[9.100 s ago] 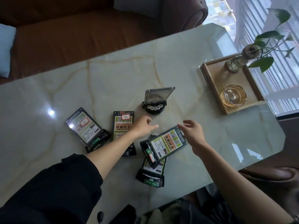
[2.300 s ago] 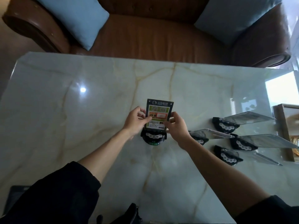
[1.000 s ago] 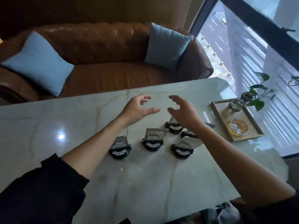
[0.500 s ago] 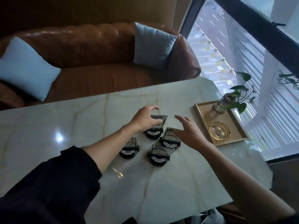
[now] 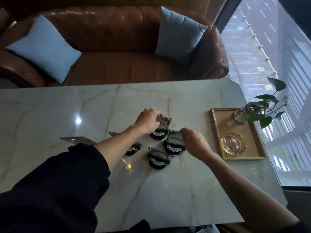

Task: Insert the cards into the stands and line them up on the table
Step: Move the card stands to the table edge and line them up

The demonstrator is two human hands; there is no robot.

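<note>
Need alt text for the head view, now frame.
Each hand grips a card stand on a marble table: left hand on the far stand, right hand on the one beside it. More stands sit nearer; a tray lies right.

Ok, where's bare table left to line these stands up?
Free: the wide near strip of the table below the stands, and the far strip toward the sofa. Crowded: the centre, where both hands grip stands, and the tray on the right.
</note>
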